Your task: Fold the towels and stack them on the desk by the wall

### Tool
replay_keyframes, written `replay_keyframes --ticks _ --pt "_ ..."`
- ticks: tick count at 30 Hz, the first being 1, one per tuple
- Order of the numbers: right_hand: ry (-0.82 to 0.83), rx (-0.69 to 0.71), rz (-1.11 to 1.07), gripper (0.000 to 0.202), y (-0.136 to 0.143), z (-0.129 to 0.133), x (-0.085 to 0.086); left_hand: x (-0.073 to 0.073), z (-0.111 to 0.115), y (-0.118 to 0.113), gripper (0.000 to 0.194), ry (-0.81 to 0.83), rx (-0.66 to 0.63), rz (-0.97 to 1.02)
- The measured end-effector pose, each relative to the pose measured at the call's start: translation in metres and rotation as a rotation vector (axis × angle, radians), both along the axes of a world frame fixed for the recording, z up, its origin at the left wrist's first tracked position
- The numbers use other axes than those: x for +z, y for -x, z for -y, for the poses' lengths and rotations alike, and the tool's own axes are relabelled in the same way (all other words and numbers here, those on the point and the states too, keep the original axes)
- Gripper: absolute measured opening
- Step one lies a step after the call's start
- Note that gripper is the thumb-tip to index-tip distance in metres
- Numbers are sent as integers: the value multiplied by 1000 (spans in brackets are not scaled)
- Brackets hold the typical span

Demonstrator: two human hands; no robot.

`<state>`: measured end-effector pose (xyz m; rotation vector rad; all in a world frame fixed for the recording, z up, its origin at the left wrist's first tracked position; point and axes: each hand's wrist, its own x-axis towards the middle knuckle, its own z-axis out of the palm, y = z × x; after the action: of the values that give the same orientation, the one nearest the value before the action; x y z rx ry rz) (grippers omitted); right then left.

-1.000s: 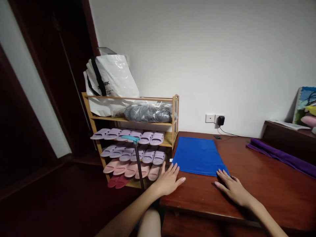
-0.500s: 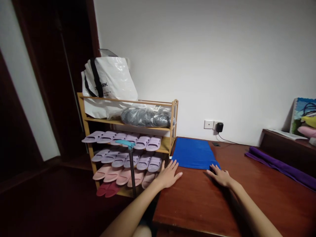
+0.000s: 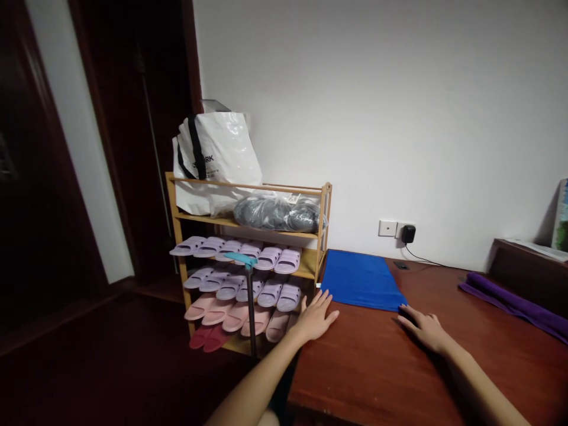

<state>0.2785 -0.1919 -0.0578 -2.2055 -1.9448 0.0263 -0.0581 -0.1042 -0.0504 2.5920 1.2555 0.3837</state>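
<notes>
Grip is released on both sides, fingers spread: left hand (image 3: 316, 318) at the seven-o'clock corner of the blue cloth (image 3: 361, 279), right hand (image 3: 426, 329) at its five-o'clock corner. Uneven pressure from either could skew or wrinkle the cloth, perhaps pushing it over the tabletop's nine-o'clock edge. That reddish-brown tabletop (image 3: 355, 367) also bears a purple cloth (image 3: 510, 302) toward three; a slipper rack (image 3: 307, 267) stands at nine, a white wall (image 3: 355, 118) at twelve.

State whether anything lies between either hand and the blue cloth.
Nothing visible does: the left hand is at the near left corner of the blue cloth, the right hand at its near right corner. The purple cloth lies off to the right.
</notes>
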Motion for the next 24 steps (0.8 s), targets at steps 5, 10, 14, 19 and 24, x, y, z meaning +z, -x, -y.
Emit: replay_keyframes --ticks 5,10,14,19,24 --pt "-74 -48 32 68 2 -14 2 -1 -3 -1 67 23 5 31" --pt "-21 -37 1 72 32 -47 -16 0 -3 0 65 29 16 24" --pt "19 -53 -15 75 35 -55 -25 -1 -2 -1 63 22 28 20" --pt "-3 15 4 69 -6 -42 -27 -1 -2 0 62 30 34 24" --pt "-116 -215 30 70 -107 15 -37 -1 -4 -1 60 36 36 23"
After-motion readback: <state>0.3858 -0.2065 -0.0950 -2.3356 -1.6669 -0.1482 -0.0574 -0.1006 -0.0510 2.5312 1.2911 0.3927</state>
